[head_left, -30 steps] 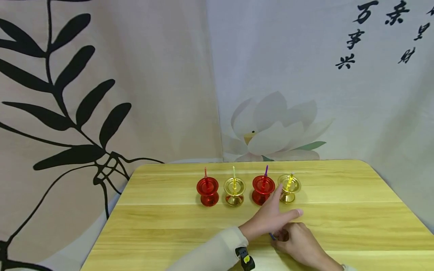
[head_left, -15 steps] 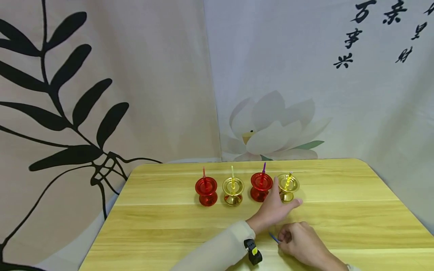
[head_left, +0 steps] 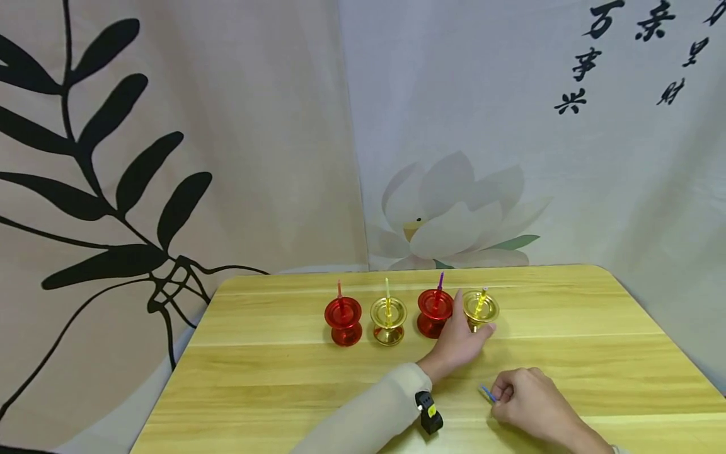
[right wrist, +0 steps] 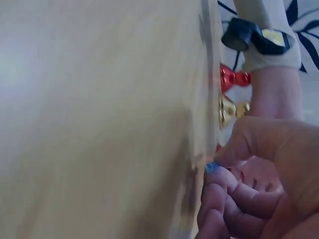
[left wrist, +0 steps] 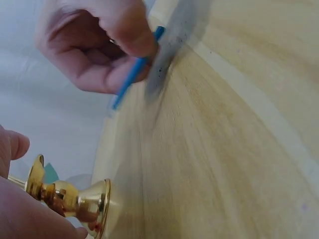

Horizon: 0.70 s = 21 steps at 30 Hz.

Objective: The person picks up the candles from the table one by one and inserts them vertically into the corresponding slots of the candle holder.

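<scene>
A: What is the left hand (head_left: pixel 456 343) doing right now?

B: It is wrapping its grip around the stem of the gold holder (head_left: pixel 480 309) at the right end of the row, thumb on one side and fingers on the other, steadying it on the worktop (head_left: pixel 567 359). A yellow stick is standing tilted in that holder.

A: And the right hand (head_left: pixel 527 403)?

B: Its grip is pinching a thin blue stick (head_left: pixel 488 393), held low just above the worktop, nearer the person than the holders.

A: So which step is this?

B: I am judging it as readying the blue stick while the gold holder is being braced. The next move seems to be calling for a lift and a careful aim at the small cup.

A: And the others?

B: The two red holders (head_left: pixel 435 311) and the second gold one (head_left: pixel 388 320) are each carrying a stick already.
</scene>
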Available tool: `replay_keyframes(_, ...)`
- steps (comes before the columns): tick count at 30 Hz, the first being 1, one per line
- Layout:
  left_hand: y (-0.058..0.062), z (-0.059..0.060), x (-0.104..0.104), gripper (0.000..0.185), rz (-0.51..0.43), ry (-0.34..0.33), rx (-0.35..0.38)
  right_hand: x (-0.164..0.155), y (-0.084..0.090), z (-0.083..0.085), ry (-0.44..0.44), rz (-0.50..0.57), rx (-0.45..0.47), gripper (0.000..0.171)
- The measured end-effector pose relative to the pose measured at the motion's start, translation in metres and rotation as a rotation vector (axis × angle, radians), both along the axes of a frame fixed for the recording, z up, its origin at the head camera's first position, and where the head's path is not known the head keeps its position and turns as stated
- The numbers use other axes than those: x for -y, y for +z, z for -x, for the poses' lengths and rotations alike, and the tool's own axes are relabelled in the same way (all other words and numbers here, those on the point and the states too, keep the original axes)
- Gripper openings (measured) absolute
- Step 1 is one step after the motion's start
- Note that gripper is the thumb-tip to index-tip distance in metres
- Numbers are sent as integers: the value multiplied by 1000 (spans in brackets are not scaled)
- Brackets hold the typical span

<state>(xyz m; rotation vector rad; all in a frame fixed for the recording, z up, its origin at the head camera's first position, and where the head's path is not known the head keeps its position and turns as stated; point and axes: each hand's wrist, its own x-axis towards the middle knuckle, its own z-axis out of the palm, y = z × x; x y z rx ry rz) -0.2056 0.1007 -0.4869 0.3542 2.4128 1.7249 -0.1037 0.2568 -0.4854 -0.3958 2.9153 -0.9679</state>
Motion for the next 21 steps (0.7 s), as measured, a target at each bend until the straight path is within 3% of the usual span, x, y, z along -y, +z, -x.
replay_keyframes(4,-4,2,-3,90,2,5,-57,-11,8,5,-34,22,-22,19)
replay_keyframes(15,-5,7,-9,85,-17,31,-41,-18,35,36,-152,101,-181,11)
replay_keyframes(21,-6,7,-9,81,-29,12,-61,-17,45,57,-172,161,-329,10)
